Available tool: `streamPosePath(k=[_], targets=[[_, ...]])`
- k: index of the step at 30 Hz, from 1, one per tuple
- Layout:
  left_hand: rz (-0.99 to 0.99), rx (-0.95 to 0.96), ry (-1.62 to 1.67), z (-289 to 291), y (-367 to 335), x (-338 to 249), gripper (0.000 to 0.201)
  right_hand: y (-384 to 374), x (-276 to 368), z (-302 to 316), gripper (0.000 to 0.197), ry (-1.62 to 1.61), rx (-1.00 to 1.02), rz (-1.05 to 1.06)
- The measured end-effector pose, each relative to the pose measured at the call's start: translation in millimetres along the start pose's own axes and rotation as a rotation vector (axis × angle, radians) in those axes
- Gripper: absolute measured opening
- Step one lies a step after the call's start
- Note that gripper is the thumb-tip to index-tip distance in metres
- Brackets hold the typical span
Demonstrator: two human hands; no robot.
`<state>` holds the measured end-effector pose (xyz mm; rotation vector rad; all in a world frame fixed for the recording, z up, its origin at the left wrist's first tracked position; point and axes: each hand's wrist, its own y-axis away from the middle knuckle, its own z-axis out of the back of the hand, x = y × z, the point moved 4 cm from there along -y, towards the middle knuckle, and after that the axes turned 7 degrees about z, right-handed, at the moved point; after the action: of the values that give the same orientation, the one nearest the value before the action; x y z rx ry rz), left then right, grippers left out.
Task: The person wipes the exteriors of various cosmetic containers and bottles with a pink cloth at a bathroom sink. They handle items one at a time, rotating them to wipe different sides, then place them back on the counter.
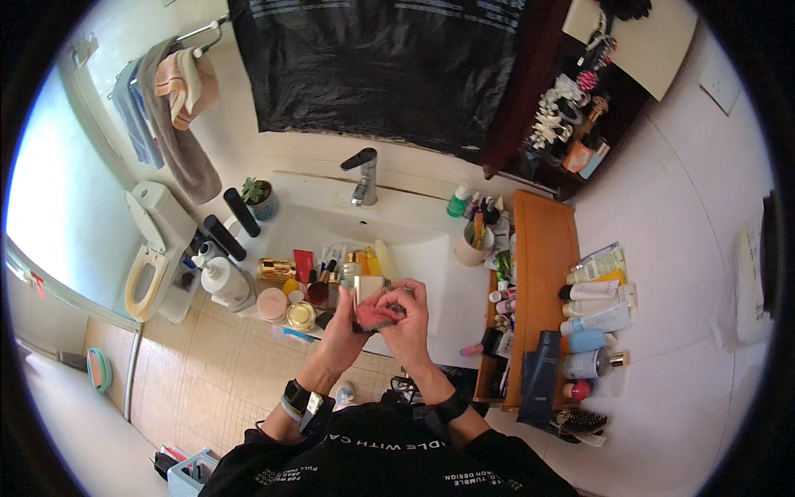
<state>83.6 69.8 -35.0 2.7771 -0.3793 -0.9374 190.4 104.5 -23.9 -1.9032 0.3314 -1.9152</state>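
Both hands meet over the front of the white sink [447, 306]. My left hand [338, 335] is closed round a boxy gold-and-beige container [368, 287], whose exact kind I cannot make out. Against its near side, my right hand [408, 327] pinches a crumpled reddish-pink cloth [378, 315]. Part of the container is hidden behind the cloth and fingers. Just left of my left hand stand cosmetics: a gold-lidded round jar [301, 316], a pink round jar [271, 305], a gold cylinder [276, 269] and a red packet [304, 263]. Yellow tubes [373, 262] lie in the basin beyond.
A chrome faucet [363, 178] rises at the back. Left are a white pump bottle [224, 277], dark cylinders [240, 213] and a potted succulent [259, 199]. Right are a cup with brushes [474, 244] and an orange-brown wooden shelf [538, 273] beside several tubes and bottles.
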Motion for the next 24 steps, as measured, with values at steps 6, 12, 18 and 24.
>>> streamPosePath(k=[6, 12, 18, 24], targets=[[-0.009, -0.040, 0.026, 31.1, 27.7, -20.5, 0.053, 0.4, -25.4, -45.7, 0.024, -0.373, -0.115, -0.335], [-0.082, -0.102, 0.084, 42.6, 40.8, -42.0, 0.052, 14.8, -2.8, -67.9, 0.030, 0.130, 0.140, 0.092], [-0.082, -0.120, 0.053, 51.6, 44.6, -37.3, 0.049, -15.5, -23.5, -87.4, 0.031, -0.147, -0.015, -0.228], [-0.132, -0.080, 0.104, 62.0, 44.9, -47.8, 0.051, 7.9, 3.4, -85.0, 0.033, 0.178, 0.170, 0.154]])
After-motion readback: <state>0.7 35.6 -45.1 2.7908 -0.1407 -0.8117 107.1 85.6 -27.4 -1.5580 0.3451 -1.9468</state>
